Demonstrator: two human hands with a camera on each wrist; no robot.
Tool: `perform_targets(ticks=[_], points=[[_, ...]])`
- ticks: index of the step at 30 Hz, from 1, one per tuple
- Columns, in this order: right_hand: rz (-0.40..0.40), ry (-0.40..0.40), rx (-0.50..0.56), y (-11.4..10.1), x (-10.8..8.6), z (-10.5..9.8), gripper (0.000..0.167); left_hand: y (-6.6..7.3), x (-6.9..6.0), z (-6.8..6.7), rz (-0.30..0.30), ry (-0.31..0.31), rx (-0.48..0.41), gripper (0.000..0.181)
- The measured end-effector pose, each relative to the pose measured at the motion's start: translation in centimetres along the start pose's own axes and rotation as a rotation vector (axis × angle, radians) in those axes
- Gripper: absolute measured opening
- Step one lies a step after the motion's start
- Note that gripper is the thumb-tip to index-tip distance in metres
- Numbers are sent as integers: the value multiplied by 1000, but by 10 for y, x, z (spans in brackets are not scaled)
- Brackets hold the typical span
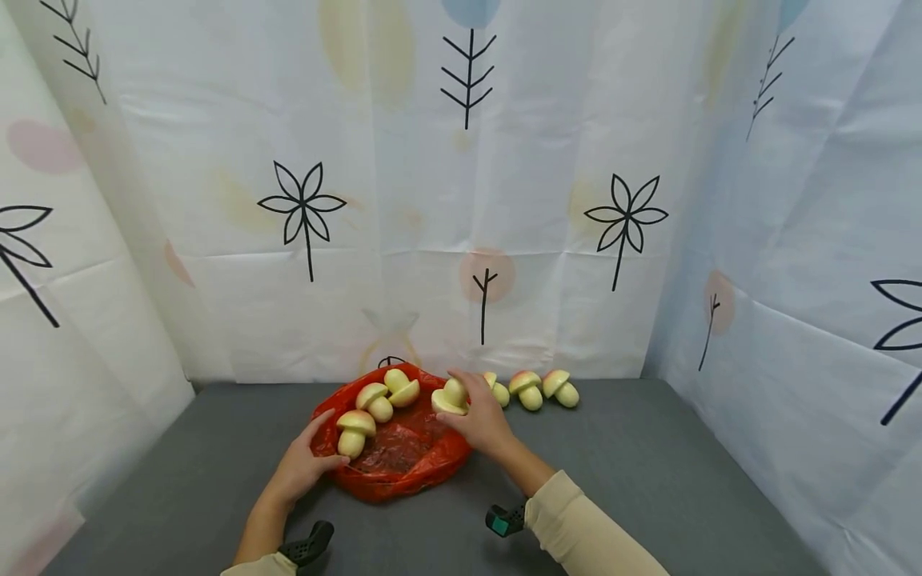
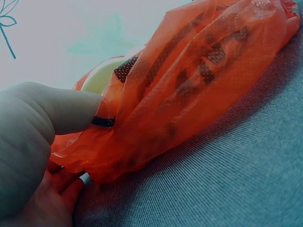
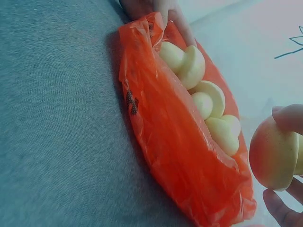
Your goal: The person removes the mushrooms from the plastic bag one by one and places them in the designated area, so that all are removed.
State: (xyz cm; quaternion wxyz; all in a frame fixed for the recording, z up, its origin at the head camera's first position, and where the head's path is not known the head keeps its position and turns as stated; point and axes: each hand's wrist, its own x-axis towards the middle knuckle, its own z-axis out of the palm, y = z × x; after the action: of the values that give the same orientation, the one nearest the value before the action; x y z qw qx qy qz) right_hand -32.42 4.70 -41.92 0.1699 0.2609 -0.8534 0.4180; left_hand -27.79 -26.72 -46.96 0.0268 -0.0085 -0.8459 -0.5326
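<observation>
A red plastic bag lies spread on the table with its mouth facing up. Inside it, along the left and back, are three toy mushrooms with pale stems and yellow-and-pink caps. My left hand grips the bag's left rim; in the left wrist view the thumb presses on the crumpled plastic. Over the bag's right side, my right hand pinches another toy mushroom between thumb and fingers. Its rounded pink-tinged cap shows in the right wrist view, apart from the bag.
Three more toy mushrooms stand in a row right of the bag, near the table's back edge; the leftmost is partly hidden by my right hand. The grey table is enclosed by white patterned cloth at the back and sides.
</observation>
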Motion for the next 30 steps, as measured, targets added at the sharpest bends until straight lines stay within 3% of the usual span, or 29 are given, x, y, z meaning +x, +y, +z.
perform_targets(ticks=[11, 30], points=[[-19, 77, 27, 15, -21, -19, 66, -1, 1, 0, -12, 3, 18, 91], [143, 148, 11, 59, -58, -51, 64, -1, 0, 0, -13, -3, 14, 92]])
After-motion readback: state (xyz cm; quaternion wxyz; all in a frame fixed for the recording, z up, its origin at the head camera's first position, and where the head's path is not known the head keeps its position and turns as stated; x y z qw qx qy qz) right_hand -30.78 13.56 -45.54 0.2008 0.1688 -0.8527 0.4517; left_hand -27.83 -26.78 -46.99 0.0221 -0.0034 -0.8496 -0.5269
